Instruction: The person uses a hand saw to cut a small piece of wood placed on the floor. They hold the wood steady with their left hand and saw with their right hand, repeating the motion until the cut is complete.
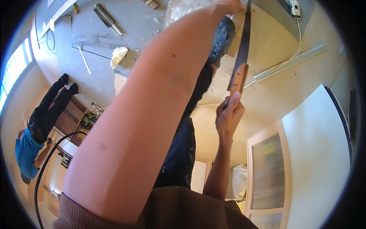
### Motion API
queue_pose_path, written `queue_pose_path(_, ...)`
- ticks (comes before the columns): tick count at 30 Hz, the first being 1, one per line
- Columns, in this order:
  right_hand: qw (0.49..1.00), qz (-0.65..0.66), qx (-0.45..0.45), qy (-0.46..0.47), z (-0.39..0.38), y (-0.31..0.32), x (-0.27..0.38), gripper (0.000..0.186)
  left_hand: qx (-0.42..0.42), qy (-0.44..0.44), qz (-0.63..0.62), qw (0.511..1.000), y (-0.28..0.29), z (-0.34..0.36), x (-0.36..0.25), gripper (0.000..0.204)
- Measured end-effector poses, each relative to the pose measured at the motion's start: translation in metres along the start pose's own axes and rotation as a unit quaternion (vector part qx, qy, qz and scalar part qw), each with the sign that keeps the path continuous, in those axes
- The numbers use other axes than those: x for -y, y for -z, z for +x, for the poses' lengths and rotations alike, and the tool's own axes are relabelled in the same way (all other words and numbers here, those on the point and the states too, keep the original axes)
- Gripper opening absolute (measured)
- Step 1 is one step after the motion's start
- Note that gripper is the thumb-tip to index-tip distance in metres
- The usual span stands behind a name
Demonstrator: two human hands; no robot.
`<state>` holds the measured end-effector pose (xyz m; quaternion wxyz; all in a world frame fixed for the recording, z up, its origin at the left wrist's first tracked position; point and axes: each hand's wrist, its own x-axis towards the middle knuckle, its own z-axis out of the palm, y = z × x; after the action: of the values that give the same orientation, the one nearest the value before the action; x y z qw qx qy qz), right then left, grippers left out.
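Observation:
My right hand [230,110] grips the wooden handle [238,78] of a handsaw, whose long dark toothed blade [243,42] points toward the top edge. My left hand [232,7] reaches to the top edge beside the blade tip, fingers bent on a tan piece [238,19] that is hard to make out. My left forearm [133,126] crosses the middle of the view. Beneath it, my foot in a grey clog [221,36] rests on light boards beside the blade, with sawdust nearby.
Another person [34,133] in blue stands at left near a cluttered bench [72,110] and black hose. A metal tube [106,19], crumpled white material [118,56] and offcuts lie on the grey floor. At right are a long strip [289,63], glazed door [267,168] and white panel [316,141].

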<state>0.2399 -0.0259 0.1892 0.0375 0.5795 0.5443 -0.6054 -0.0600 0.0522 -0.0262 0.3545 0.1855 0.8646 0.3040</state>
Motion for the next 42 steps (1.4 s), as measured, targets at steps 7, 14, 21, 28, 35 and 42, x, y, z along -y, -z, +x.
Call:
queue_pose_path(7,0.999,0.008,-0.009,-0.048,0.013,-0.011,0.011,0.062,-0.040,-0.020,0.005,0.999,-0.011,0.007,0.007,0.029)
queue_pose_path(14,0.997,0.072,0.010,-0.031,0.068,-0.007,0.068,0.065,-0.035,-0.052,0.001,0.998,-0.026,0.004,-0.008,0.028)
queue_pose_path(21,0.993,0.002,0.002,-0.120,0.014,0.009,0.095,0.070,-0.040,-0.002,0.006,0.999,-0.001,0.003,0.007,0.029)
queue_pose_path(28,0.988,0.048,0.015,-0.146,0.072,-0.007,0.131,0.068,-0.028,-0.001,-0.011,1.000,-0.015,-0.011,-0.008,0.029)
queue_pose_path(35,0.971,0.023,0.064,-0.227,0.040,0.043,0.205,0.063,-0.084,-0.001,0.035,0.996,-0.022,0.002,-0.002,0.030)
queue_pose_path(42,0.974,-0.013,0.090,-0.209,0.034,0.024,0.206,0.066,-0.103,-0.003,-0.009,0.995,-0.046,0.025,0.050,0.022)
